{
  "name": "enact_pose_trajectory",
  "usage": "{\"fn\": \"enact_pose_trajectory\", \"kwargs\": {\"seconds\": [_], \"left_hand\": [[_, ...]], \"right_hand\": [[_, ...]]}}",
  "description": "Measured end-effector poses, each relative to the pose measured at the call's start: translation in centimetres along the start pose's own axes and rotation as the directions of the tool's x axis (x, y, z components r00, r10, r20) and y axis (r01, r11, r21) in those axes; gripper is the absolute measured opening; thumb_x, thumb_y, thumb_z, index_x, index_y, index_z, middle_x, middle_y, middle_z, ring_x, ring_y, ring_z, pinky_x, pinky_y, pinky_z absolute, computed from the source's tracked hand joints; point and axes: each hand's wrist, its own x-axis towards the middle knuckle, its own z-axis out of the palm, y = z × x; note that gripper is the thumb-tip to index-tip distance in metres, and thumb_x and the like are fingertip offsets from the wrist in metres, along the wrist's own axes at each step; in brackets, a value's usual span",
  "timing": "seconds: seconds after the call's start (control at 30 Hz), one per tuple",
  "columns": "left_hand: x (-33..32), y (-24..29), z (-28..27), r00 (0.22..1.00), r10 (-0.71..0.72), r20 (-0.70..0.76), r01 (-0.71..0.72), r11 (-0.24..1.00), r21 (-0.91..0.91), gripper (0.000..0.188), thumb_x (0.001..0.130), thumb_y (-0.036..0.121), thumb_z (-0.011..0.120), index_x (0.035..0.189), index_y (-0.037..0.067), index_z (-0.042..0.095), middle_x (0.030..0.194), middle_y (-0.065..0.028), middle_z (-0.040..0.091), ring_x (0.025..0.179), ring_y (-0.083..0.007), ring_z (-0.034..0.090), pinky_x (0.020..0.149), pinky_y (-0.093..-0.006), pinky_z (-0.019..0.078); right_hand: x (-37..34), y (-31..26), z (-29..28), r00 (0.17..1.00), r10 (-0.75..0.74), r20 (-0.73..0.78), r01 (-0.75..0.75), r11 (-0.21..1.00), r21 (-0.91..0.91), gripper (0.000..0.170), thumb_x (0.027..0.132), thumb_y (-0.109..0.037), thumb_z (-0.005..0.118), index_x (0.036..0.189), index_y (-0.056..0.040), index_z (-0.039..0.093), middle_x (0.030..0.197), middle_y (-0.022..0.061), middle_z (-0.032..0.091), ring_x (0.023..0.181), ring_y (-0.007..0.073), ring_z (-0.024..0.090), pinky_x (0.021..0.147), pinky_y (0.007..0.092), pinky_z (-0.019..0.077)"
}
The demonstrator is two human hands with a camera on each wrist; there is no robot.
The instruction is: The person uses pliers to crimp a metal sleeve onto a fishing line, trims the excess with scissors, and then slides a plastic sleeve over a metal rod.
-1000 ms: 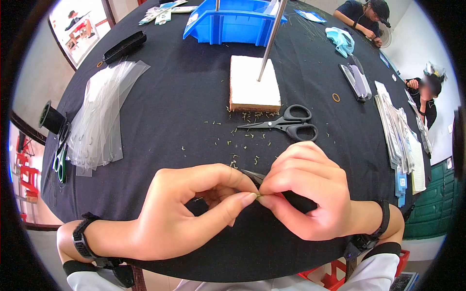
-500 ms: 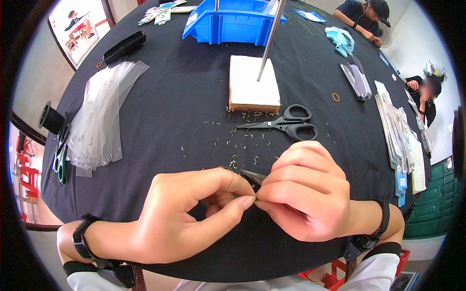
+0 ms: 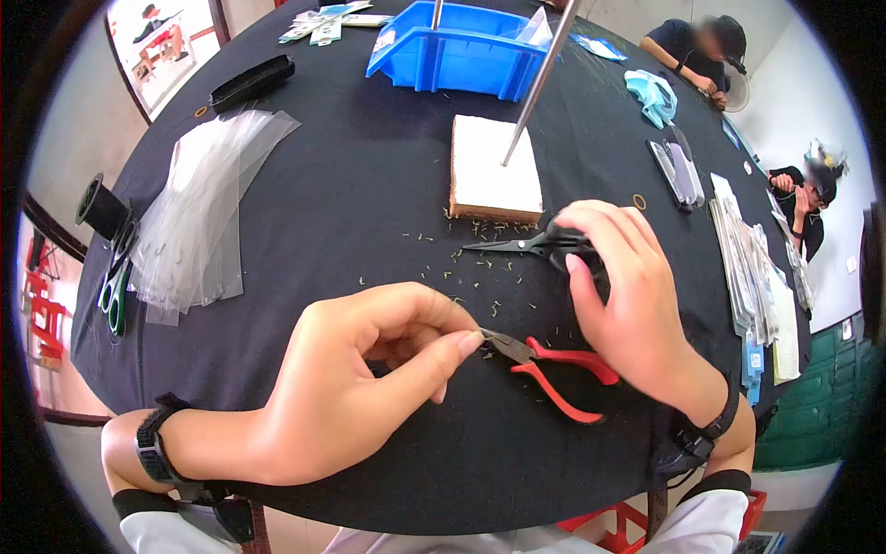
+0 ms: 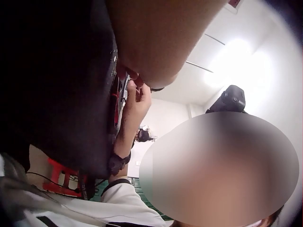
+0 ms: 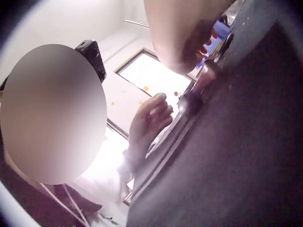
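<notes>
In the head view, my left hand [image 3: 360,379] pinches a very thin strand between thumb and index finger; its kind is too small to make out. Just right of those fingertips lie pliers [image 3: 563,355] with red handles, their jaws pointing at the pinch. Farther back, my right hand [image 3: 628,286] is at the handles of black scissors [image 3: 517,246], fingers curved over them and thumb on the near side. The scissors' blades point left, flat on the cloth, and the handles are partly hidden. Each wrist view shows mostly the opposite hand, with little of the work.
Small green clippings [image 3: 498,309] lie scattered before a white-topped block [image 3: 494,175] bearing a metal rod. Behind is a blue bin [image 3: 461,65]. Clear plastic sleeves [image 3: 198,222] and a black spool [image 3: 101,208] lie left; a stapler [image 3: 678,171] and packets [image 3: 738,258] right.
My right hand has left the pinch beside the left hand and moved back and right to the scissors, uncovering the red-handled pliers. The left hand keeps its pinch. The head view has shifted slightly.
</notes>
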Motion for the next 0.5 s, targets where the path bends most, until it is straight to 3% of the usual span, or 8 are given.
{"fn": "enact_pose_trajectory", "kwargs": {"seconds": [0.23, 0.33, 0.43, 0.47, 0.5], "left_hand": [[0.2, 0.5, -0.2, 0.996, -0.01, -0.085, 0.0, 0.994, -0.112, 0.013, 0.088, 0.008, 0.058, 0.091, -0.004, 0.06, 0.069, -0.0023, 0.059, 0.057, -0.0046, 0.053, 0.049, -0.0175, 0.0414], [0.3, 0.6, -0.3, 0.995, 0.002, -0.103, -0.017, 0.989, -0.147, 0.014, 0.088, 0.01, 0.059, 0.092, -0.003, 0.06, 0.067, -0.0019, 0.058, 0.057, -0.0044, 0.053, 0.049, -0.0178, 0.043], [0.4, 0.7, -0.6, 0.994, -0.012, -0.112, -0.008, 0.985, -0.174, 0.015, 0.088, 0.012, 0.059, 0.092, -0.003, 0.06, 0.065, -0.0013, 0.057, 0.056, -0.0044, 0.053, 0.048, -0.0179, 0.0438], [0.4, 0.9, -0.8, 0.994, -0.03, -0.109, 0.01, 0.985, -0.175, 0.016, 0.089, 0.013, 0.059, 0.093, -0.002, 0.06, 0.065, -0.0011, 0.057, 0.055, -0.0044, 0.052, 0.048, -0.0179, 0.0436], [0.4, 1.1, -1.0, 0.993, -0.045, -0.106, 0.026, 0.984, -0.174, 0.016, 0.089, 0.013, 0.059, 0.093, -0.002, 0.06, 0.064, -0.0008, 0.057, 0.054, -0.0044, 0.052, 0.048, -0.0178, 0.0435]], "right_hand": [[0.7, 1.0, -1.7, 0.943, 0.131, 0.306, -0.164, 0.983, 0.087, 0.024, 0.073, -0.002, 0.062, 0.096, -0.0027, 0.056, 0.091, 0.0133, 0.057, 0.089, 0.032, 0.055, 0.08, 0.038, 0.0449], [1.3, 1.2, -2.5, 0.894, 0.155, 0.421, -0.176, 0.984, 0.011, 0.022, 0.076, -0.002, 0.063, 0.096, -0.0026, 0.056, 0.085, 0.0104, 0.059, 0.078, 0.0236, 0.06, 0.071, 0.0336, 0.0476], [1.4, 1.0, -3.2, 0.77, 0.289, 0.569, -0.549, 0.754, 0.36, 0.018, 0.079, -0.002, 0.063, 0.096, -0.0004, 0.056, 0.083, 0.0071, 0.063, 0.07, 0.0137, 0.062, 0.062, 0.0274, 0.0483], [1.4, 1.2, -3.3, 0.741, 0.22, 0.635, -0.61, 0.615, 0.499, 0.018, 0.082, 0.0, 0.06, 0.099, 0.0011, 0.056, 0.085, 0.0055, 0.064, 0.069, 0.0062, 0.059, 0.06, 0.0213, 0.0467], [1.4, 1.1, -3.3, 0.73, 0.175, 0.661, -0.631, 0.546, 0.552, 0.019, 0.082, 0.0, 0.06, 0.1, 0.0012, 0.056, 0.085, 0.0049, 0.063, 0.069, 0.0064, 0.059, 0.061, 0.0209, 0.0466]]}}
